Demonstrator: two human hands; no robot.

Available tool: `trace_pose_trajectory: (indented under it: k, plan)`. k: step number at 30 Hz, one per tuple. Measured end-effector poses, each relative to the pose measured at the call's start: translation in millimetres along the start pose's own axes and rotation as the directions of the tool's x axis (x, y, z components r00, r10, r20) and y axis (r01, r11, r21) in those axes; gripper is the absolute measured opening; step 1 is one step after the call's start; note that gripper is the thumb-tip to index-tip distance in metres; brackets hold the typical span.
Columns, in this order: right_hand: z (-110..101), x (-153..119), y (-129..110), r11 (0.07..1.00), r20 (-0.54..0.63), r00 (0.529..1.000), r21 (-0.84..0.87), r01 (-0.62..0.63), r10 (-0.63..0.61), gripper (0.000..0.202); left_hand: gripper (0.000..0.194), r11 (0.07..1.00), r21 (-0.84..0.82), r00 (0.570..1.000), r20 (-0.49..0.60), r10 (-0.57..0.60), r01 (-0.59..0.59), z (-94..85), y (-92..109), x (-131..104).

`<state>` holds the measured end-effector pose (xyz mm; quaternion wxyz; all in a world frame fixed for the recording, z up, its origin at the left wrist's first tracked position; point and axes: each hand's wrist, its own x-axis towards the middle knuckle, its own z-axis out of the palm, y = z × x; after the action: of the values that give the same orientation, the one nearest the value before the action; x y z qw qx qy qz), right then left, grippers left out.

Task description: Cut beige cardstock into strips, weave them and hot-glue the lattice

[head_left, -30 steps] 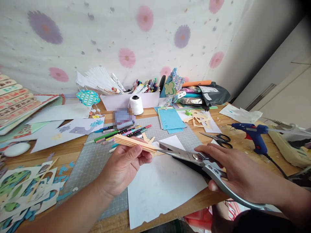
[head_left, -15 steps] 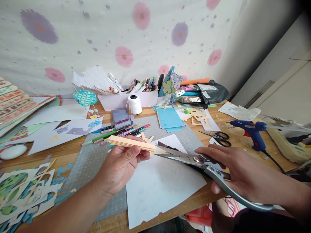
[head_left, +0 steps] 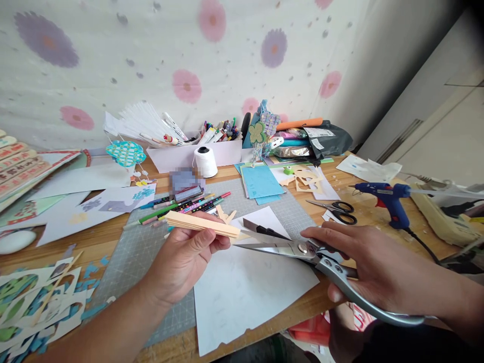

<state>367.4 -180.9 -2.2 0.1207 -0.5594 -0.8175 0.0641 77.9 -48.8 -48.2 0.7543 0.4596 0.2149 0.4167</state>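
Note:
My left hand (head_left: pixel 187 259) pinches a layered stack of cream paper strips (head_left: pixel 200 223) between thumb and fingers, above a white sheet (head_left: pixel 249 302). My right hand (head_left: pixel 381 264) is closed around the handles of large metal scissors (head_left: pixel 282 248). Their blades are parted and point left, with the tips at the right end of the strips. Whether the blades touch the paper, I cannot tell. Small cream offcuts (head_left: pixel 226 216) lie on the grey cutting mat (head_left: pixel 124 267) just behind my left hand.
Pens (head_left: pixel 159 214) lie on the mat behind my left hand, near a white thread cone (head_left: pixel 206 162). To the right are black-handled scissors (head_left: pixel 342 212) and a blue glue gun (head_left: pixel 395 201) with a cord. Paper scraps (head_left: pixel 41 307) are heaped at the left.
The view has shifted slightly. The scissor blades stand a little wider apart, and the cream bit seen between them before no longer shows. Both hands keep their holds.

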Motion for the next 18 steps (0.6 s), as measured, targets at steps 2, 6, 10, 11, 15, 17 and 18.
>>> trace_pose_trajectory:
  k: [2, 6, 10, 11, 15, 17, 18]
  plan:
    - [-0.7, 0.9, -1.7, 1.000, 0.056, 0.998, -0.013, 0.005, -0.004, 0.060, 0.019, 1.000, 0.008, 1.000, -0.008, 0.004, -0.004, -0.4, -0.8, 0.6]
    - [-1.7, 4.3, -5.8, 0.999, 0.128, 0.992, 0.047, -0.024, 0.018, 0.060, 0.019, 0.999, 0.028, 0.999, -0.026, 0.022, -0.021, 0.2, -1.5, 0.2]
    - [-1.0, 7.0, -10.7, 0.987, 0.146, 0.989, 0.154, -0.051, 0.029, 0.053, 0.023, 0.998, 0.047, 0.998, -0.044, 0.040, -0.038, 3.6, 0.6, -1.0]
    - [-0.8, 7.4, -12.2, 0.981, 0.147, 0.989, 0.185, -0.058, 0.031, 0.050, 0.023, 0.998, 0.051, 0.998, -0.048, 0.044, -0.042, 4.6, 1.4, -1.0]
    - [0.5, 9.7, -17.8, 0.949, 0.175, 0.983, 0.297, -0.111, 0.061, 0.037, 0.027, 0.996, 0.069, 0.997, -0.048, 0.052, -0.049, 6.6, 3.7, 0.0]
    - [1.9, 11.0, -19.6, 0.937, 0.188, 0.980, 0.326, -0.127, 0.067, 0.031, 0.030, 0.995, 0.084, 0.997, -0.037, 0.062, -0.059, 6.4, 3.8, 0.6]
    - [2.7, 11.6, -20.2, 0.934, 0.186, 0.980, 0.333, -0.127, 0.066, 0.029, 0.030, 0.993, 0.097, 0.997, -0.031, 0.074, -0.071, 6.1, 3.7, 0.8]
